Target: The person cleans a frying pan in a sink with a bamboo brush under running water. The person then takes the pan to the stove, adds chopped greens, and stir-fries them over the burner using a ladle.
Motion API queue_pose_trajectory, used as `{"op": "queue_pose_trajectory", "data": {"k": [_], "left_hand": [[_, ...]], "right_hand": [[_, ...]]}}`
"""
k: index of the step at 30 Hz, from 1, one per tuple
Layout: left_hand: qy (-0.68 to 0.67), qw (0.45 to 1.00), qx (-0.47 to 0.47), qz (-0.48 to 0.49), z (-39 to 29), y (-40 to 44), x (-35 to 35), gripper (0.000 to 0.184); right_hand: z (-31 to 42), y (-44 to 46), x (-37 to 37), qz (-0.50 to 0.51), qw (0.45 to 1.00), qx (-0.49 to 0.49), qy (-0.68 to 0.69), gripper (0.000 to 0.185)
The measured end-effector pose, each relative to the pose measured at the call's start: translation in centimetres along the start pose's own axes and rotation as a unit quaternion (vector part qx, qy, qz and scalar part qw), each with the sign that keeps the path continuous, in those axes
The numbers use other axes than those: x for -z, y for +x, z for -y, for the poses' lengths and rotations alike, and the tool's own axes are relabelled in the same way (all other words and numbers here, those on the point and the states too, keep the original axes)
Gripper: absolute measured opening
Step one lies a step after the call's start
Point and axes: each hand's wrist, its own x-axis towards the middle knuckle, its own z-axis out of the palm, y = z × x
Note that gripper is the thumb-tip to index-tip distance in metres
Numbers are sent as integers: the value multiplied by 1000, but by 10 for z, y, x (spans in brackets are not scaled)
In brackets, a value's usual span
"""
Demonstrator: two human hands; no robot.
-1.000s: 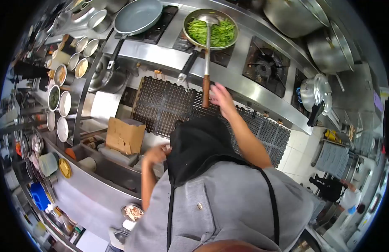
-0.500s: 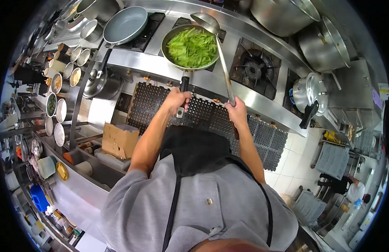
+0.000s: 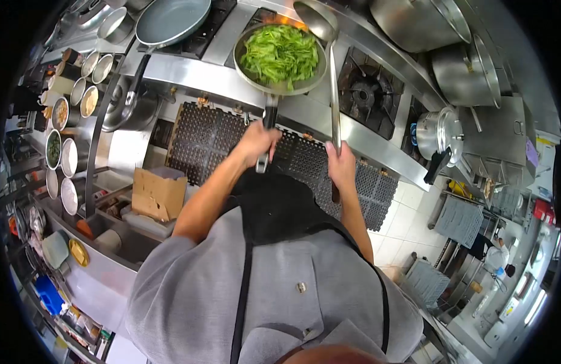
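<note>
Two fists closed in the head view: left hand [image 3: 260, 145] round the black handle [image 3: 270, 115] of a round grey metal frying pan [image 3: 320, 68], right hand [image 3: 342, 164] round a long-handled steel ladle [image 3: 335, 97]. Heaped bright-green cut vegetables [image 3: 279, 56] crowd that pan at the stove, orange flame [image 3: 285, 20] behind: a hard jerk could spill them, too much heat scorch them!

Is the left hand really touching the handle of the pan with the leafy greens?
Touching. The head view shows the left hand wrapped around the pan handle, which sticks out both above and below the grip.
</note>
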Motion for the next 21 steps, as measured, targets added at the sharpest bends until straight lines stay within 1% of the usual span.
{"op": "queue_pose_trajectory", "data": {"k": [1, 2, 3, 4, 5, 6, 8, 9, 10, 11, 12, 13, 14, 15, 16, 17, 18, 20, 21], "left_hand": [[-4, 998, 62, 0, 3, -2, 8, 16], [-4, 998, 63, 0, 2, 24, 21, 16], [49, 998, 24, 9, 6, 57, 39, 16], [103, 994, -10, 26, 17, 68, 48, 16], [105, 994, -1, 34, 22, 53, 50, 16], [101, 994, 7, 37, 12, 36, 47, 17], [97, 994, 17, 38, -12, -4, 44, 19], [55, 998, 13, 15, -18, -21, 42, 23], [60, 998, 8, 15, -26, -9, 49, 23], [117, 993, -10, 26, -29, 3, 55, 23], [171, 984, -28, 40, -30, 14, 59, 22], [128, 990, -49, 26, -31, 31, 55, 26], [130, 989, -60, 31, -34, 39, 49, 26], [145, 985, -93, 21, -35, 42, 46, 18], [160, 979, -123, 11, -32, 42, 44, 12], [93, 986, -128, 41, -18, 36, 43, 14], [94, 986, -127, 61, -1, 35, 48, 25], [82, 988, -104, 81, 8, 24, 56, 23], [85, 988, -103, 78, 1, 25, 56, 23]], "right_hand": [[-25, -1, -4, 50, 996, -20, 69, 39], [-25, 10, 1, 50, 996, -20, 69, 39], [-21, 14, 3, 56, 998, -19, 18, 41], [2, 10, 12, 84, 995, -44, 23, 43], [25, 7, 21, 112, 991, -69, 26, 45], [25, 9, 33, 128, 991, -17, 32, 46], [39, -2, 72, 168, 983, -68, 3, 49], [42, 6, 85, 162, 985, -63, 8, 49], [41, 13, 97, 205, 976, -59, -46, 50], [37, 7, 99, 254, 960, -64, -98, 51], [29, 16, 89, 209, 969, 25, -126, 50], [20, 25, 78, 154, 968, 111, -163, 50], [21, 31, 70, 119, 964, 164, -170, 51], [30, 35, 61, 80, 956, 215, -180, 51], [40, 34, 51, 55, 952, 159, -257, 52], [52, 34, 44, 31, 938, 103, -331, 53], [52, 31, 40, 28, 938, 105, -329, 53], [45, 10, 32, -6, 922, 120, -368, 54], [42, -5, 35, 2, 948, 123, -293, 53]]}}
